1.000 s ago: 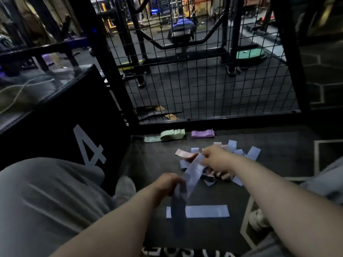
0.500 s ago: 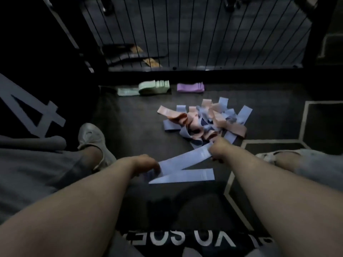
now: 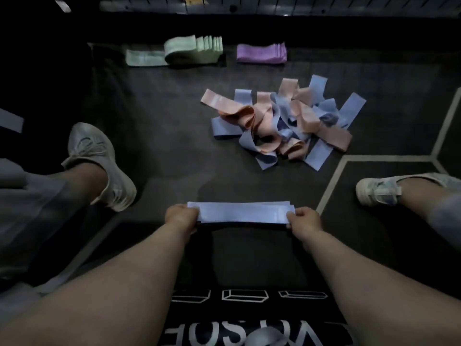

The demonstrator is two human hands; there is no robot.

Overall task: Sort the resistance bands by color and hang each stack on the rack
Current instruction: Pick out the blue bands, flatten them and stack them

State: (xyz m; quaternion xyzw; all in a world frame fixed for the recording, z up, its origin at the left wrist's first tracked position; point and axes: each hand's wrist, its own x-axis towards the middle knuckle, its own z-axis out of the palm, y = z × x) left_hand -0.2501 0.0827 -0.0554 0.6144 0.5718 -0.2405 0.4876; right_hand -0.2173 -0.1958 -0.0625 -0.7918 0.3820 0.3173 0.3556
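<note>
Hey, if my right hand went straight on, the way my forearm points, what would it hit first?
Beyond the blue band it pinches, open floor, then probably the mixed pile at its near edge; depth is unclear.

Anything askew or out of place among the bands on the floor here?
Yes. The green stack is uneven: one green band lies flat, sticking out to its left. The purple stack looks tidy. Pink and blue bands lie tangled in a heap. The held blue stack looks nearly even.
</note>
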